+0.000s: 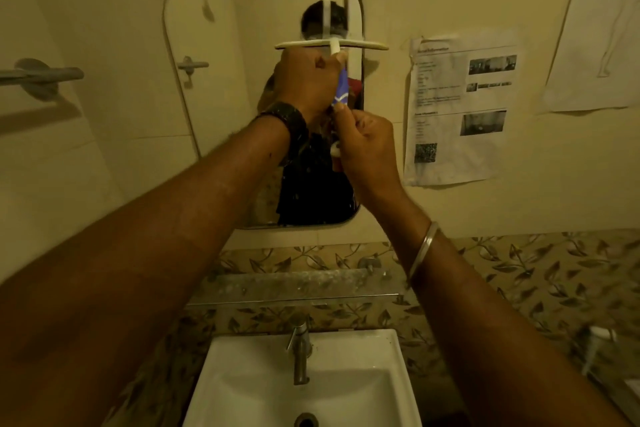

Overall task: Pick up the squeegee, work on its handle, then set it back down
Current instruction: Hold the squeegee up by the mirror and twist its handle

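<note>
- At far left, one grey towel bar (pixel 45 74) juts from the pale tiled wall.
- One mirror (pixel 242 114) with rounded corners hangs behind your hands.
- Low in the middle, one white rectangular basin (pixel 242 374) carries one metal tap (pixel 299 354), with leaf-patterned tiles around it.
- Your left hand (pixel 304 80), a dark band at its wrist, has its grip clamped round the top of the handle, just under the blade.
- You hold one squeegee (pixel 331 44) up in the air before the mirror, above the basin. Its slim white blade lies level, and a handle wrapped in blue runs down from the middle.
- Your right hand (pixel 363 146), a metal bangle on its wrist, pinches the lower part of the handle with curled fingers.
- Two papers hang on the wall at right: one printed sheet (pixel 460 107) and one drawing sheet (pixel 595 28) with faint lines.
</note>
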### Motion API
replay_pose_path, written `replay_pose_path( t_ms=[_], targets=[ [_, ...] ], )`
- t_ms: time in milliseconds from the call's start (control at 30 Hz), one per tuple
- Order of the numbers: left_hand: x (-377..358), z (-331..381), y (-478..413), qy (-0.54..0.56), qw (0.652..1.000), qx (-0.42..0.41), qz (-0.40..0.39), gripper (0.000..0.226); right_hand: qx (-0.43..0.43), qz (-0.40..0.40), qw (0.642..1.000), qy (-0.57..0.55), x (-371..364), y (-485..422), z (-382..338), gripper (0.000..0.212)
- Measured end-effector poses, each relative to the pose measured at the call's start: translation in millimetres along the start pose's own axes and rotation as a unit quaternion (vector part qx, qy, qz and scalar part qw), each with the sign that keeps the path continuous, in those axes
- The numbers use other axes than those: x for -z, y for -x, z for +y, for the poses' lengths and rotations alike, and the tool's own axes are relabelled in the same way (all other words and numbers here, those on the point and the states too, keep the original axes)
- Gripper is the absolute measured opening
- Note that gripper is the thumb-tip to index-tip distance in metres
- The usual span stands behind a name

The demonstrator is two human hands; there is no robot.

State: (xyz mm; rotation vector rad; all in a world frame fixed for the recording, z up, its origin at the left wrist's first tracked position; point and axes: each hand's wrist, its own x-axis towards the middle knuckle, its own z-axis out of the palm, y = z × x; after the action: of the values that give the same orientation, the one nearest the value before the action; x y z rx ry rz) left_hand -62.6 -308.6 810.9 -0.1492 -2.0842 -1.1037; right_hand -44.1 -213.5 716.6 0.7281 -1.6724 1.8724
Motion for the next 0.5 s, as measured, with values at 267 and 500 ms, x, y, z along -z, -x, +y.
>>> replay_pose_path(
  t_ms=[267, 500],
  targets=[
    [-24.0, -42.1, 55.5, 0.001, 0.998, 0.033, -0.058, 0.034, -0.072, 0.038, 0.997, 0.001, -4.1, 63.2, 52.1, 0.046],
    [-12.0, -25.3, 47.8, 0.015, 0.999, 0.009, -0.033, 0.029, -0.033, 0.009, 0.999, 0.015, 5.5, 46.4, 28.1, 0.043]
  ],
)
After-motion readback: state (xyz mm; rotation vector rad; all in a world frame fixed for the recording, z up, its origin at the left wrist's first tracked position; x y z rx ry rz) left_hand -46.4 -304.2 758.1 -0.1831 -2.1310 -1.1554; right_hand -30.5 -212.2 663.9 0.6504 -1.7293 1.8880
